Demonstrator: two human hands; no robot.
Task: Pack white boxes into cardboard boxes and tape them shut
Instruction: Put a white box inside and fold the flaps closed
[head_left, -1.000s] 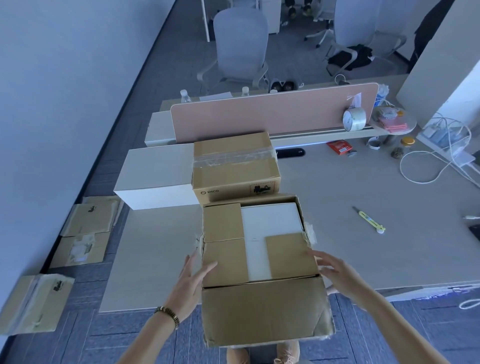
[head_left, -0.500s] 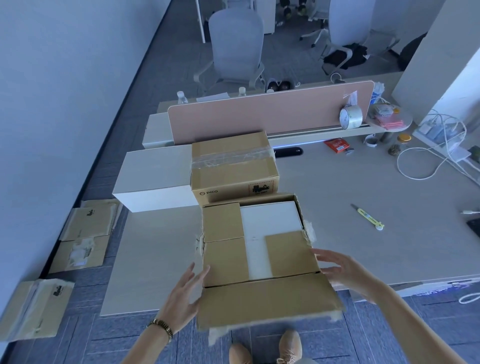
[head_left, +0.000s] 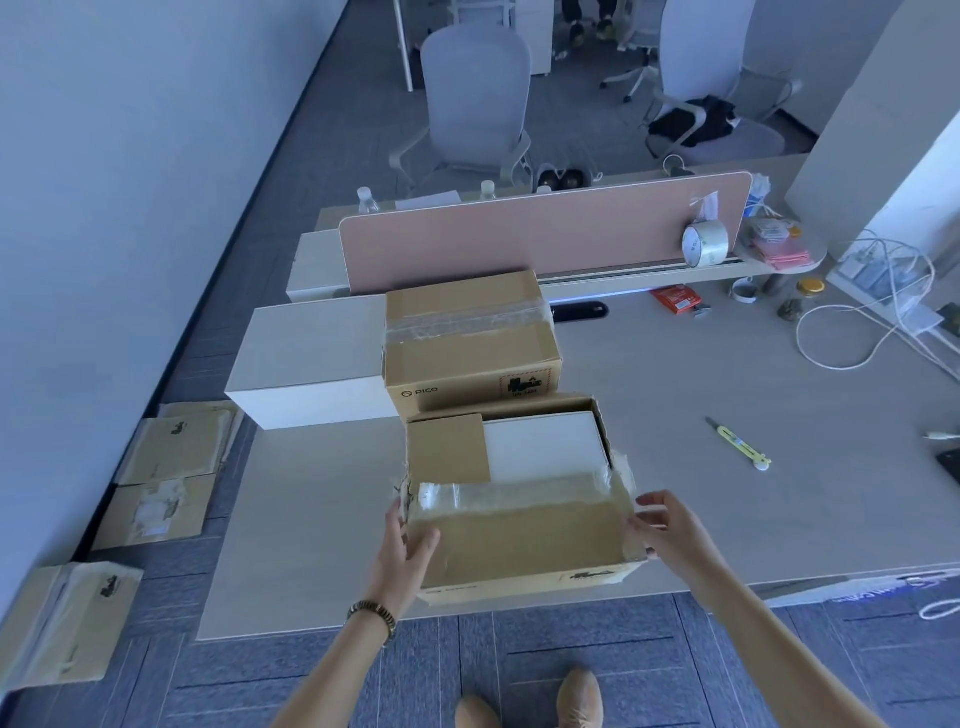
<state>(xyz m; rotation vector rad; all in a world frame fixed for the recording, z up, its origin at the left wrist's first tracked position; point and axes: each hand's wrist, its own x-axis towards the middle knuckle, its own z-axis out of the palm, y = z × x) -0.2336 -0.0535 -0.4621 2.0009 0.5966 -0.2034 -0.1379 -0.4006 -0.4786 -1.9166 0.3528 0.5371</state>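
Left hand: the left hand (head_left: 408, 551) lay flat with straight fingers against the near-left corner of the open cardboard box (head_left: 519, 540), thumb on top of the near flap (head_left: 524, 540), pressing rather than gripping.
Right hand: the right hand (head_left: 667, 530) was at the box's right edge, fingers loosely bent; whether they pinched the flap's corner could not be told.
White box: a white box (head_left: 543, 448) sat inside the carton, its top showing between the folded flaps; a larger white box (head_left: 306, 358) stood on the desk just left of the taped carton (head_left: 467, 338).
Risk, flaps: the far flap was not yet down, and the near flap would likely spring up if either hand let go before tape was on.
Risk, old tape: crumpled tape scraps (head_left: 498, 496) on the flap edge and torn corners could keep new tape from sticking flat.
Risk, reach: the tape roll (head_left: 705, 244) sat well apart on the divider ledge, so fetching it would mean releasing the flaps.
Risk, edge: the carton sat at the desk's near edge and overhung it slightly; a downward push could tip it off.
Surface: a pale desk (head_left: 322, 525) held a yellow utility knife (head_left: 740, 447) and a white cable (head_left: 852, 332).
Room: office chairs (head_left: 475, 98) stood beyond the pink divider (head_left: 519, 239); flattened cartons (head_left: 171, 467) lay on the grey floor.
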